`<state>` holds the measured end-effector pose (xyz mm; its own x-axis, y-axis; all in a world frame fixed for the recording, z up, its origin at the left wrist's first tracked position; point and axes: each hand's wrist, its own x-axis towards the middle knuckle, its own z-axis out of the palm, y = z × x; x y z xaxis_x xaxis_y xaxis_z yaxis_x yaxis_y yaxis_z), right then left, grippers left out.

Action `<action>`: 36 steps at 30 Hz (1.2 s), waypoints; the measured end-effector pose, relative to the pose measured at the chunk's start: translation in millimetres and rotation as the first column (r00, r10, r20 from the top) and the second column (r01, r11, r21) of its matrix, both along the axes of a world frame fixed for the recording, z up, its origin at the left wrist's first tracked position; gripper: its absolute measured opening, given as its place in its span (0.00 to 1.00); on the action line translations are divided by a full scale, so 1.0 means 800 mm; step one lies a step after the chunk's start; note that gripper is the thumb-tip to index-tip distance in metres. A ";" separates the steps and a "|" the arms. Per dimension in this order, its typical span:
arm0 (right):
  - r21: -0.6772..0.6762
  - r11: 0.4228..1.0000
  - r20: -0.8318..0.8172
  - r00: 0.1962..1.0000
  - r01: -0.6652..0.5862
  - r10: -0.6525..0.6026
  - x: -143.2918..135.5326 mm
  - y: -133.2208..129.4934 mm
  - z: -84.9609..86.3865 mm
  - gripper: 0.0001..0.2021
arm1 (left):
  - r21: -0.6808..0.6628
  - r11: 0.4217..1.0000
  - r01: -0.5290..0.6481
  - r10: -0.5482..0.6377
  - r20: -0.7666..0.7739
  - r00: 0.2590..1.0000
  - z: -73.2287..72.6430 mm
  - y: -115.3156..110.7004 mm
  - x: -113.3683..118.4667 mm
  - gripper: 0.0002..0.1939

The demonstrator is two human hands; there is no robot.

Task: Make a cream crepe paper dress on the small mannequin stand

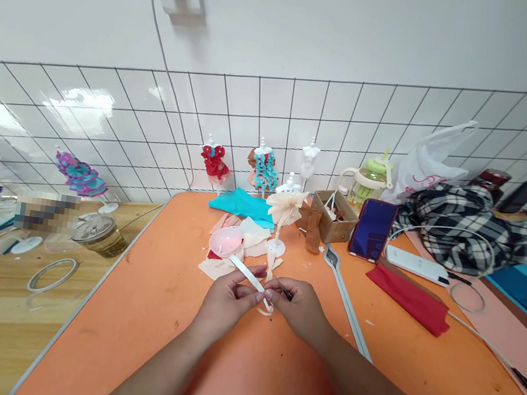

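A flat white strip (247,274) slants between my two hands, above the orange table. My left hand (228,294) pinches it with thumb and fingers. Close beside it, the fingertips of my right hand (304,308) close on the strip's lower end. A small dark thin tool (285,291) pokes out among the right fingers; its kind is unclear. Below the fingertips a pale strip end (265,311) curls. Just beyond my hands stands a small white mannequin on a stand with a cream ruffled paper skirt (286,207). A pink dish (226,241) sits at the left on paper scraps.
Dressed mini mannequins (266,166) line the wall behind turquoise paper (243,205). A cardboard box (335,217), upright phone (373,229), grey zipper-like strip (349,304) and red folded paper (407,297) lie rightward. A lidded cup (99,234) and tape roll (52,275) are left.
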<state>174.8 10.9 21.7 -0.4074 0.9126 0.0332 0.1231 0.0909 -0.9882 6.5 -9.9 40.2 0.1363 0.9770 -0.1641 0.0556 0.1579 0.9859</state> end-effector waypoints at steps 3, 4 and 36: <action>0.098 0.995 0.098 0.995 -0.036 0.026 0.004 0.001 0.002 0.08 | 0.018 1.000 0.017 -0.016 -0.039 0.999 -0.002 0.000 -0.003 0.30; 0.154 0.986 0.141 0.989 -0.058 0.036 0.005 0.001 0.003 0.08 | 0.021 0.999 0.032 -0.031 -0.053 0.998 -0.002 -0.001 -0.005 0.31; -0.045 0.999 0.081 0.997 -0.009 0.012 -0.005 -0.008 0.005 0.06 | 0.186 0.978 -0.096 0.128 -0.166 0.978 0.002 0.002 -0.012 0.20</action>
